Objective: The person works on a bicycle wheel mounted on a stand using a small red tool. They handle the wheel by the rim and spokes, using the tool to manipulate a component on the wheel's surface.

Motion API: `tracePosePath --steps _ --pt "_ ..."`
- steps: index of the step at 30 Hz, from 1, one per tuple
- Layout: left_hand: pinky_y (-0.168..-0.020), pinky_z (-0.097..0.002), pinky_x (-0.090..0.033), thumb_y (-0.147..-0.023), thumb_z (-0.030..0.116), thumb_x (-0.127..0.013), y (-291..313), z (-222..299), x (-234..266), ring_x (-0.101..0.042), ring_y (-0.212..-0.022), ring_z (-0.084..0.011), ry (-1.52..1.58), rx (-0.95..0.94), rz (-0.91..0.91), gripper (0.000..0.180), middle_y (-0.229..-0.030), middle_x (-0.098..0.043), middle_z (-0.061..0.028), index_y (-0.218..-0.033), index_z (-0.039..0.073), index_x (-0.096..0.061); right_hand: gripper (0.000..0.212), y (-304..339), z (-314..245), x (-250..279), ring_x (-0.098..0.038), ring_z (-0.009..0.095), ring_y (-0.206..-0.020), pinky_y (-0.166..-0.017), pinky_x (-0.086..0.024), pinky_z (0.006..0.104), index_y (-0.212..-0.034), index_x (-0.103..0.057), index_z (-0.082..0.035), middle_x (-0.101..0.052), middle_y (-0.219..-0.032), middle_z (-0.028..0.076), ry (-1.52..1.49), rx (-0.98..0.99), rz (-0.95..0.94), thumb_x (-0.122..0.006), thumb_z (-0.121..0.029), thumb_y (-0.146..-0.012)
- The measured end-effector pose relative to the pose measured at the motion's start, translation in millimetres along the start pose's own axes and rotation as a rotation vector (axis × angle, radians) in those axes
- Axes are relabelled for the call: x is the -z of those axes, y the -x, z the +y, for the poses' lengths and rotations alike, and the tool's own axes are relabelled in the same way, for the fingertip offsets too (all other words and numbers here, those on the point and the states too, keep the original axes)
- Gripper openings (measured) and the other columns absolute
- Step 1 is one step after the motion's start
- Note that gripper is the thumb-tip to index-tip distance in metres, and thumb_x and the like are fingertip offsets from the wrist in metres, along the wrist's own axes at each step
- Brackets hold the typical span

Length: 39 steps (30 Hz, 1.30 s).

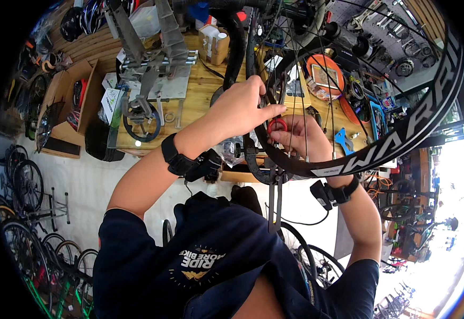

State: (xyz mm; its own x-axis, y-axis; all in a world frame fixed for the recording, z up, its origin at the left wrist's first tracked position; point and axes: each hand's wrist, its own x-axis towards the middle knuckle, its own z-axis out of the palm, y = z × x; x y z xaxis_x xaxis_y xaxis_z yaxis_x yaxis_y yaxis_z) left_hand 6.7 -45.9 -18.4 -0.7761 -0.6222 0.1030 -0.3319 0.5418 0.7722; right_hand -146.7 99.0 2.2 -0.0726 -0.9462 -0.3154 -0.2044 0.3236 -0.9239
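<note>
Dark navy shirt [216,255] fills the foreground below the black bicycle wheel rim [402,138]. Inside that rim, the right hand [301,135] pinches a small red ring-shaped spoke wrench [277,126] (on a spoke, apparently); the left hand [240,106] grips spokes just above. Spoke adjustment looks underway, unfinished.

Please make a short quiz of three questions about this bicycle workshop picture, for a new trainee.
1. True or false: the right hand holds a small red ring-shaped tool at the spokes of the wheel.
2. Which is on both wrists? A) a black strap with a small black device B) a yellow glove C) a metal chain
3. Fill in: the left hand reaches the spokes from the ____ side of the picture.

Key: 1 true; 2 A; 3 left.
</note>
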Motion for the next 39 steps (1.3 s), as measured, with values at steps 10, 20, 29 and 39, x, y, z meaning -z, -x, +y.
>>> tracePosePath --steps 10,20,29,39 --pt "-0.052 -0.0328 -0.045 -0.093 0.045 -0.064 -7 23 2 -0.059 -0.053 -0.0163 0.084 0.022 -0.475 0.05 -0.058 -0.062 -0.0059 -0.074 -0.001 -0.069 0.027 8 -11 9 -0.052 0.003 -0.056 -0.051 -0.04 0.02 -0.103 -0.071 -0.003 -0.064 -0.073 -0.004 0.134 0.017 0.013 -0.077 -0.023 -0.087" --pt "-0.052 -0.0353 -0.048 -0.09 0.033 -0.064 -10 12 -21 -0.061 -0.048 -0.0157 -0.112 -0.013 -0.278 0.037 -0.058 -0.064 -0.0089 -0.073 0.001 -0.071 0.024 31 9 35 -0.058 0.007 -0.069 -0.064 -0.049 0.025 -0.102 -0.066 0.004 -0.067 -0.081 0.003 0.246 -0.004 0.192 -0.065 -0.02 -0.097" --pt "-0.057 -0.0215 -0.051 -0.09 0.015 -0.069 -6 -3 -19 -0.063 -0.062 -0.0066 0.686 0.156 -0.478 0.018 -0.084 -0.072 -0.0058 -0.094 -0.003 -0.072 0.037 79 -44 -13 -0.055 0.01 -0.086 -0.074 -0.045 0.0221 -0.125 -0.049 0.006 -0.059 -0.111 0.01 0.042 0.624 0.705 -0.053 -0.019 -0.099" --pt "-0.085 -0.0228 -0.053 -0.096 0.013 -0.064 -17 -42 -6 -0.062 -0.097 -0.006 1.145 -0.07 -0.913 0.043 -0.137 -0.057 -0.0061 -0.135 -0.003 -0.054 0.027 100 -53 -41 -0.056 0.019 -0.09 -0.082 -0.044 0.0297 -0.107 -0.055 0.004 -0.061 -0.099 0.012 0.488 0.706 0.508 -0.067 0.002 -0.083"
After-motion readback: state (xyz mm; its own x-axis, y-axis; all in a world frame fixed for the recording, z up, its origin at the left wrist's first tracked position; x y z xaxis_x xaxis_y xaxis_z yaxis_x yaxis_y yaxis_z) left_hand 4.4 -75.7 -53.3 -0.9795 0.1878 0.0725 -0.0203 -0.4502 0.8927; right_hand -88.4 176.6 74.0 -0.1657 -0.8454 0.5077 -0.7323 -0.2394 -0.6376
